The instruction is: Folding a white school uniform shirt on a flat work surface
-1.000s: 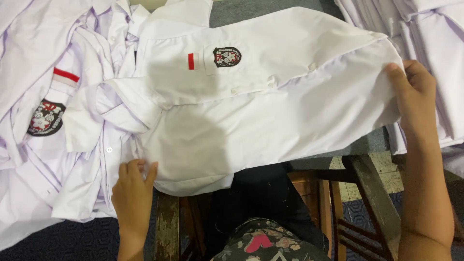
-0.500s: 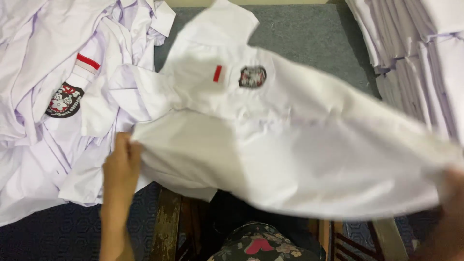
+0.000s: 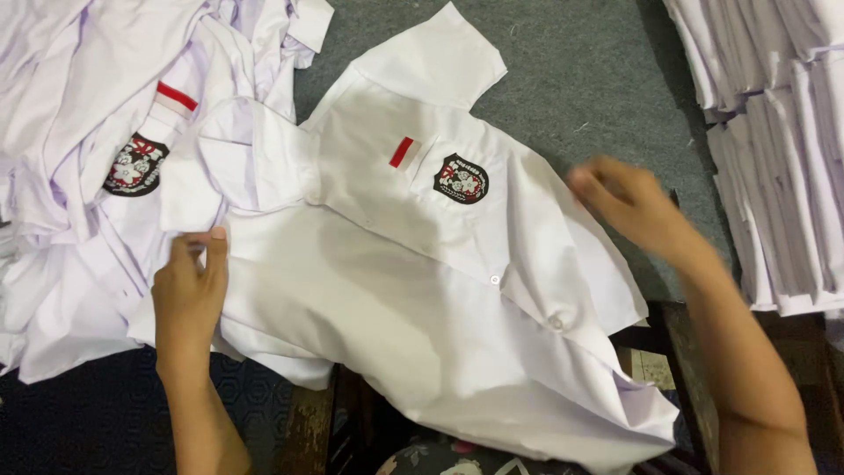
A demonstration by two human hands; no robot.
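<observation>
Shirt: white short-sleeved shirt (image 3: 422, 290) lies spread front-up on the grey table (image 3: 580, 79), its lower hem hanging over the near edge toward the person.
Shirt details: a dark crest badge (image 3: 461, 179) sits on the chest, with a small red-and-white patch (image 3: 403, 151) just to its left; one short sleeve (image 3: 435, 62) points to the far side; a button (image 3: 556, 322) shows along the front opening.
Left hand: the left hand (image 3: 189, 295) pinches the shirt's left edge, thumb on top and fingers curled into the cloth.
Right hand: the right hand (image 3: 629, 202) is over the shirt's right side near the shoulder; it is blurred, so I cannot tell whether it grips the cloth or only brushes it, though the fingers look loosely bent.
Loose pile: a heap of unfolded white shirts (image 3: 97, 158) lies at the left, touching the spread shirt; one shows a like badge (image 3: 134, 164) and a red stripe (image 3: 177, 96).
Folded stack: a stack of folded white garments (image 3: 774, 141) stands at the right edge of the table, apart from the shirt.
Below the table: dark wooden framing (image 3: 694, 352) and a patterned cloth on the person's lap (image 3: 431, 459) show at the bottom.
</observation>
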